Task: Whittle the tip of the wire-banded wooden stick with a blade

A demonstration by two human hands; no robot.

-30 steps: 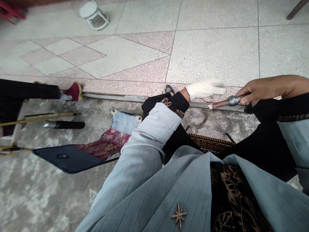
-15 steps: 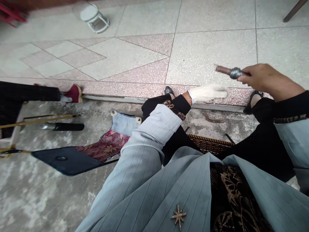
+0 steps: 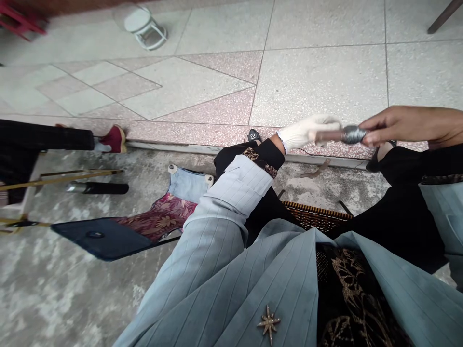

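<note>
My left hand (image 3: 307, 130) wears a white glove and reaches out over my knee, its fingers curled close together; what they hold is hidden. My bare right hand (image 3: 392, 126) pinches a short rod-like tool (image 3: 342, 134) with a grey taped band. The tool lies level, and its reddish tip overlaps the gloved fingers. Both hands hover above the step edge between tiled floor and rough concrete. Pale blue striped sleeves and black trousers fill the lower view.
A brown curved scrap (image 3: 315, 169) lies on the concrete below the hands. To the left lie a patterned red and blue cloth (image 3: 159, 217), a dark blue piece (image 3: 97, 237), a black tube (image 3: 97, 188) and yellow sticks (image 3: 58, 176). Another person's leg and red shoe (image 3: 114, 137) rest at left. A white stool (image 3: 144, 26) stands far back.
My right hand raised the tool up off the glove half a second ago, then brought it back down onto the gloved fingers. The left hand stayed nearly still.
</note>
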